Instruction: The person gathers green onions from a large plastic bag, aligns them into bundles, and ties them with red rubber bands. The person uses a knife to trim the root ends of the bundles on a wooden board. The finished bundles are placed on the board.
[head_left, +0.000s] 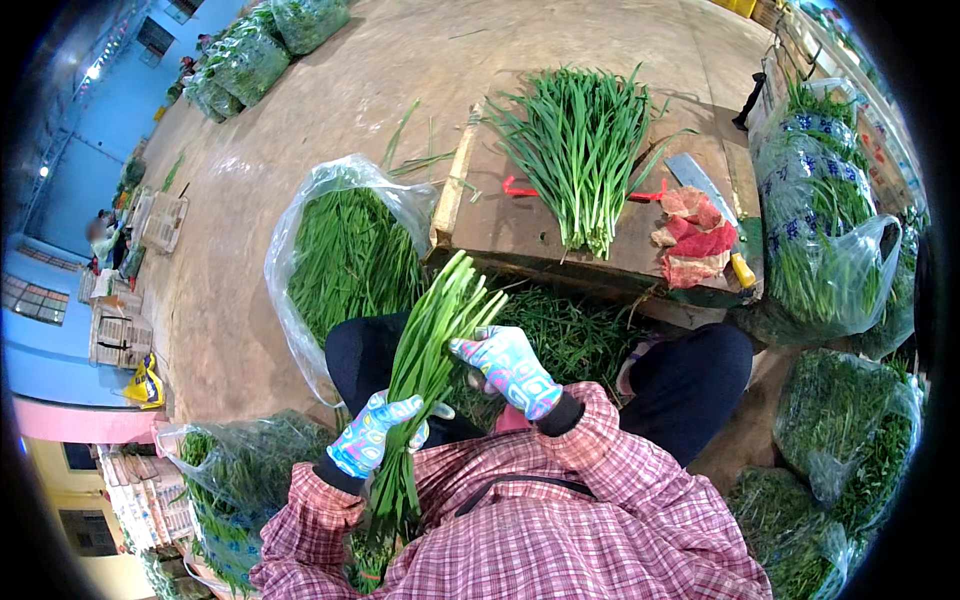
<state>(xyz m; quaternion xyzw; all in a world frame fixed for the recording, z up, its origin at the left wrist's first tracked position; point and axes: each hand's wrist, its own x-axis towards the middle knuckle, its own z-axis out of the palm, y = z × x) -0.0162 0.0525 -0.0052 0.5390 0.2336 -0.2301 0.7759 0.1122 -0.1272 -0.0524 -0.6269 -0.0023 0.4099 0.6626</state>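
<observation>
My left hand (377, 435), in a patterned glove, is closed around the leafy middle of a bunch of green garlic chives (429, 337). The pale cut ends point up and away from me, while the leaves hang over my lap. Against the bunch's right side, just below the pale ends, my gloved right hand (514, 370) pinches at the stalks; its lower fingers are partly hidden. On a low wooden board (517, 225) ahead lies another bunch of chives (589, 157), across a red strap (520, 189). To its right are a cleaver (701, 180) with a yellow handle and a red cloth (697, 240).
An open plastic bag of greens (352, 255) stands left of the board. Loose leaves (562, 337) cover the floor between my knees. Bagged greens (817, 217) line the right side, with more bags (840, 427) below. Another bag (247, 480) sits at left. A person (105, 240) is far left.
</observation>
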